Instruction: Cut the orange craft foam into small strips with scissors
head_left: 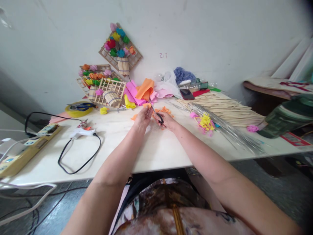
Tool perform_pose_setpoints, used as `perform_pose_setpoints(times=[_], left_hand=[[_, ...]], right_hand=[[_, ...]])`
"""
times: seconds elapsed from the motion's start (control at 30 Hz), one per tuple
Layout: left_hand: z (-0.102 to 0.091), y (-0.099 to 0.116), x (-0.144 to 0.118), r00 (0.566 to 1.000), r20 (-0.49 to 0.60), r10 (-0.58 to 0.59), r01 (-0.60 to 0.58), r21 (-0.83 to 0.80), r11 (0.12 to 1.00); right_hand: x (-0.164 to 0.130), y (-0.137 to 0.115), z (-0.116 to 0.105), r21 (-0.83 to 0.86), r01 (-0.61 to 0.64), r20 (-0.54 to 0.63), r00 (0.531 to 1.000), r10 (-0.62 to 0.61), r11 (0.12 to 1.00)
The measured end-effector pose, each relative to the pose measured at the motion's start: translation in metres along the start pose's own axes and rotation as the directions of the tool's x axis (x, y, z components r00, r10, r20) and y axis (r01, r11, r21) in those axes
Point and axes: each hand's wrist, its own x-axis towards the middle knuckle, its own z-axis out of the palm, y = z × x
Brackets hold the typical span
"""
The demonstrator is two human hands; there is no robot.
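A pair of scissors [160, 118] with black handles is in my right hand [167, 121], its blades pointing away from me and to the left. My left hand [143, 117] pinches a small piece of orange crepe paper [147, 105] beside the blades. Cut orange paper pieces [167, 111] lie on the table around both hands. Just behind them rests a larger folded orange crepe sheet [146, 88], next to pink crepe paper [133, 91] and a yellow roll [129, 101].
Finished paper-flower lattices [119, 49] lean at the back left. A white glue gun [83, 132], yellow tape roll [79, 111] and power strip [36, 147] lie left. Thin sticks [220, 106], wires [220, 125], yellow paper petals [206, 121] and a green bottle [286, 117] are right.
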Motion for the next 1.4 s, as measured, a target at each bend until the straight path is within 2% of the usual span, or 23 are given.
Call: perform_pose_setpoints(times=[0.5,0.8,1.0,1.2,1.4], left_hand=[[-0.002,0.0,0.005,0.999,0.023,0.03,-0.03,0.012,0.999],[-0.004,0.003,0.004,0.994,0.085,0.063,-0.066,0.03,0.997],[-0.006,0.006,0.006,0.993,0.097,0.07,-0.076,0.064,0.995],[-0.008,0.007,0.007,0.993,0.089,0.082,-0.091,0.099,0.991],[-0.01,0.007,0.011,0.989,0.098,0.108,-0.121,0.139,0.983]], right_hand=[[0.002,-0.001,0.004,0.066,0.025,0.007,1.0,-0.025,0.997],[0.007,0.002,0.002,0.125,0.039,0.011,0.999,-0.041,0.991],[0.011,0.007,-0.001,0.102,0.038,0.049,0.998,-0.044,0.994],[0.016,0.013,-0.003,0.118,0.093,0.079,0.992,-0.102,0.989],[0.013,0.008,-0.002,0.094,0.069,0.069,0.995,-0.076,0.993]])
